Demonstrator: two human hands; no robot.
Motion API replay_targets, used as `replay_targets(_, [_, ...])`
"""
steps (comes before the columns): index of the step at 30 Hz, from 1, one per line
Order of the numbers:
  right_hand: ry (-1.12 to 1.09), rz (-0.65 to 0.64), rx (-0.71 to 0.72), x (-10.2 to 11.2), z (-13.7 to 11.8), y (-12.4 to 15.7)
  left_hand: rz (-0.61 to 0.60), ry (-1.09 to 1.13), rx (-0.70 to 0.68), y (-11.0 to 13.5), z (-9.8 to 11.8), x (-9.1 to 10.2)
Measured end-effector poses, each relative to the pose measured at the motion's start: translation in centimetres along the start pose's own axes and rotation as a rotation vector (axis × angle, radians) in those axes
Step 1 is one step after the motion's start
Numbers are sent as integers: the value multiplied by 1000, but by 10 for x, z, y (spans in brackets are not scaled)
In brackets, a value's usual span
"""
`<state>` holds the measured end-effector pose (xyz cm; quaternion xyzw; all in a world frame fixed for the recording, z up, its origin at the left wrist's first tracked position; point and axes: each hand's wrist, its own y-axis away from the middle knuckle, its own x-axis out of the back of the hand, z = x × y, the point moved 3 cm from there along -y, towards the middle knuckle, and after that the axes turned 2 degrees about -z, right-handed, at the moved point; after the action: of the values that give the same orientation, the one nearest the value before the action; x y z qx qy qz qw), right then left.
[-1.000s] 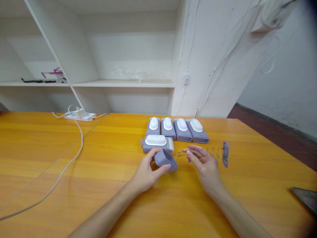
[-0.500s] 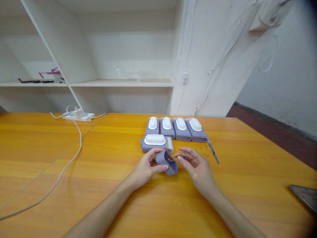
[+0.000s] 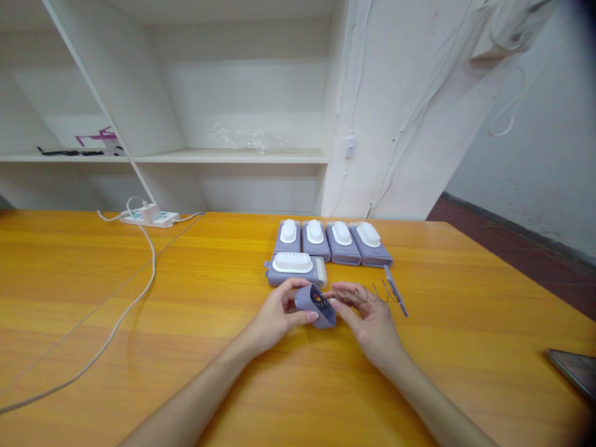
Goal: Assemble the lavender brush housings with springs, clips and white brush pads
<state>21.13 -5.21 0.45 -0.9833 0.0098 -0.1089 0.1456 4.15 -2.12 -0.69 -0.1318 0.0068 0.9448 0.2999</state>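
Observation:
My left hand (image 3: 278,313) is closed round a small purple plastic housing (image 3: 307,298), its open end tilted toward my right hand. Small dark parts show inside that opening. Between the thumb and fingers of my right hand (image 3: 367,313) is one end of a thin coiled metal spring (image 3: 380,290), close to the housing's mouth. The spring stretches out to the right over the fingers. At its far end hangs a flat purple plate (image 3: 395,290). Just behind the left hand lies a purple case with a white bristled brush (image 3: 292,262) on top.
Several purple cases with white oval tops (image 3: 342,234) stand in a row at the back of the wooden table (image 3: 186,347). A white power strip (image 3: 153,217) with a trailing cable (image 3: 149,279) sits at the left. A phone-like dark device (image 3: 575,369) lies at the right edge.
The purple plate on the spring's far end has swung slightly left and down. My right fingers have shifted a little at the housing's opening; the left hand keeps its hold.

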Motion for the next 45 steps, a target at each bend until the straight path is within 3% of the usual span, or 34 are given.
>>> replay_targets(12, [-107, -8, -32, -4, 1, -1, -4, 0, 5, -1, -1, 1])
replay_targets(20, [78, -17, -15, -7, -1, 2, 3, 19, 20, -1, -1, 0])
replay_targets(33, [83, -29, -85, -8, 11, -3, 77, 51, -20, 2, -1, -11])
replay_targets(45, [-116, -4, -109, -5, 4, -6, 96, 47, -13, 0, 3, -8])
